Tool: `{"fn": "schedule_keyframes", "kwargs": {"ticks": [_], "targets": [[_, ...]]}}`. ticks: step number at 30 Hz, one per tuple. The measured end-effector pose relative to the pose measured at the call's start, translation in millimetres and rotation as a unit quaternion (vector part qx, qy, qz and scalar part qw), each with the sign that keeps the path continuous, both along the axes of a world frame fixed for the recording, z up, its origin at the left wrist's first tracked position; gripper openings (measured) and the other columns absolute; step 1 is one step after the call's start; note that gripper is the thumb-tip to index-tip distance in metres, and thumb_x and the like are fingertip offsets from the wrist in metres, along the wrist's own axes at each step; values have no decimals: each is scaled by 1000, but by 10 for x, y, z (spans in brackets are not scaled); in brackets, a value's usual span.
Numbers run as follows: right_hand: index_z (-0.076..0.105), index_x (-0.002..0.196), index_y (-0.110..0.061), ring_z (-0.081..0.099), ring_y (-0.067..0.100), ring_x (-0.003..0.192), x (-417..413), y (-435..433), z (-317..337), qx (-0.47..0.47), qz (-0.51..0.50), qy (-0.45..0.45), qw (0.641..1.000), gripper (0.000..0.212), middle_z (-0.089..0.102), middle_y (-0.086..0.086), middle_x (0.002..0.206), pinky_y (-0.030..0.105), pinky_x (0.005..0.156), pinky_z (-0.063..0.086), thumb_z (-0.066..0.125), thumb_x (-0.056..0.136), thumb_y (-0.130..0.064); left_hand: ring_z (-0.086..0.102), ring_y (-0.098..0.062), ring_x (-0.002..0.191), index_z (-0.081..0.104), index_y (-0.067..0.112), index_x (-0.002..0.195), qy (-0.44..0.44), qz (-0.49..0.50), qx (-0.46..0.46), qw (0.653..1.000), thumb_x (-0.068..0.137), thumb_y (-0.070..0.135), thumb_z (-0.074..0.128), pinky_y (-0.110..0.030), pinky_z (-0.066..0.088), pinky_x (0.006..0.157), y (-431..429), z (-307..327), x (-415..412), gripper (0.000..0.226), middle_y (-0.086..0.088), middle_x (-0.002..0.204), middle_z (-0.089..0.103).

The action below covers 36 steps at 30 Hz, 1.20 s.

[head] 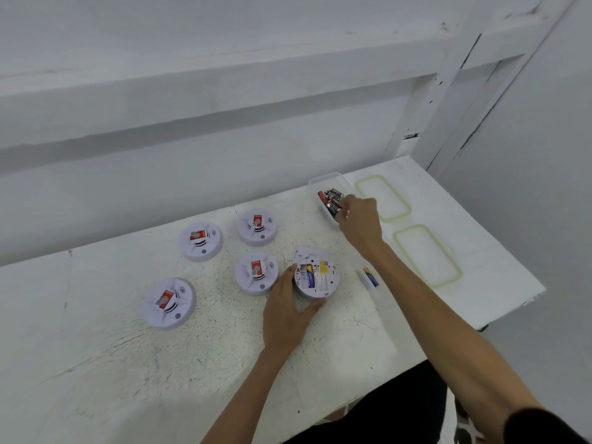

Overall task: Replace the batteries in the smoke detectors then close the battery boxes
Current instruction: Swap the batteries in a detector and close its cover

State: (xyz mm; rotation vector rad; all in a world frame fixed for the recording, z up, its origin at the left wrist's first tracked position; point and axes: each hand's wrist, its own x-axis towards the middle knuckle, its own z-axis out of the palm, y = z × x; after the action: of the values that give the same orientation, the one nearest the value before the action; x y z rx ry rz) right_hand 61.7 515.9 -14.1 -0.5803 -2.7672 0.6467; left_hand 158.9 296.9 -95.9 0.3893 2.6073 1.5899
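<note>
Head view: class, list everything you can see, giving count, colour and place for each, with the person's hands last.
face-up detectors: four, white with red stickers, left and middle of the table
open detector: one, white, back up, blue battery inside, centre
cover: one, white, just behind the open detector
container: one, clear, far right
batteries: several, black and red, in the container
loose battery: one, blue and yellow, right of the open detector
lids: two, clear with green rims, right end
table: one, white, scuffed
left hand: grips the open detector
right hand: at the batteries, grip unclear

A bare workroom: scuffed white-painted bench [192, 347] against plain white wall [192, 155].
</note>
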Motion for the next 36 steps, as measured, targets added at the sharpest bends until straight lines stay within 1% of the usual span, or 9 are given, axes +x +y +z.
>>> {"fn": "schedule_keyframes", "kwargs": {"ticks": [2, 5, 9, 15, 20, 24, 28, 31, 36], "targets": [[64, 114, -7, 44, 35, 110, -167, 63, 0, 55, -39, -72, 995, 24, 68, 15, 88, 41, 84, 43, 53, 94, -16, 33, 27, 126, 33, 54, 139, -2, -1, -3, 1000, 73, 70, 73, -3, 28, 96, 1, 14, 6, 79, 51, 132, 37], [63, 113, -15, 37, 36, 120, -344, 83, -22, 65, -78, -180, 978, 25, 65, 14, 100, 47, 98, 34, 55, 92, -27, 34, 23, 128, 36, 48, 144, -5, -2, -12, 1000, 75, 69, 75, -10, 34, 102, 1, -22, -4, 82, 45, 137, 39], [61, 108, -18, 34, 37, 127, -450, 47, -116, 78, -111, -225, 965, 23, 63, 11, 104, 54, 104, 27, 55, 89, -30, 41, 6, 134, 41, 36, 149, -13, 8, -23, 1000, 76, 67, 77, -27, 43, 107, -4, -73, -14, 88, 26, 147, 47], [65, 101, -22, 39, 30, 120, -414, 27, -181, 79, -133, -177, 972, 17, 49, 4, 78, 55, 105, 23, 63, 88, -33, 43, 0, 136, 41, 34, 150, -16, 7, -33, 999, 75, 68, 76, -31, 45, 109, 0, -67, -18, 89, 22, 148, 48], [66, 104, -25, 40, 25, 126, -368, 16, -166, 38, -126, -125, 983, 22, 50, 2, 87, 57, 113, 11, 66, 83, -32, 44, 1, 135, 41, 34, 149, -24, 7, -32, 999, 75, 66, 77, -32, 45, 110, -13, -62, -23, 88, 22, 147, 49], [71, 104, -25, 39, 24, 131, -290, 35, -126, 48, -99, -57, 992, 20, 66, 0, 96, 56, 115, 7, 62, 86, -30, 43, 1, 135, 40, 34, 150, -21, 8, -32, 999, 76, 66, 77, -33, 45, 110, -5, -62, -21, 89, 22, 148, 48], [65, 97, -27, 38, 25, 116, -108, -75, 4, -7, -85, 4, 996, 15, 69, -8, 91, 44, 90, 26, 59, 83, -29, 43, 0, 135, 40, 33, 150, -15, 8, -31, 999, 76, 66, 76, -33, 45, 109, -16, -78, -20, 89, 20, 148, 48], [62, 96, -29, 37, 18, 109, 134, -208, 105, -58, -54, 22, 997, 14, 66, -14, 88, 36, 80, 23, 62, 83, -36, 44, -2, 135, 40, 33, 150, -18, 8, -32, 999, 76, 68, 75, -34, 46, 108, -9, -76, -25, 89, 19, 148, 49], [60, 94, -32, 40, 12, 103, 543, -434, 155, -74, 42, 31, 996, 9, 64, -16, 87, 32, 78, 17, 65, 87, -35, 46, -3, 134, 41, 35, 149, -22, 8, -27, 999, 74, 74, 71, -32, 46, 106, 0, -59, -22, 90, 19, 146, 50]]}}
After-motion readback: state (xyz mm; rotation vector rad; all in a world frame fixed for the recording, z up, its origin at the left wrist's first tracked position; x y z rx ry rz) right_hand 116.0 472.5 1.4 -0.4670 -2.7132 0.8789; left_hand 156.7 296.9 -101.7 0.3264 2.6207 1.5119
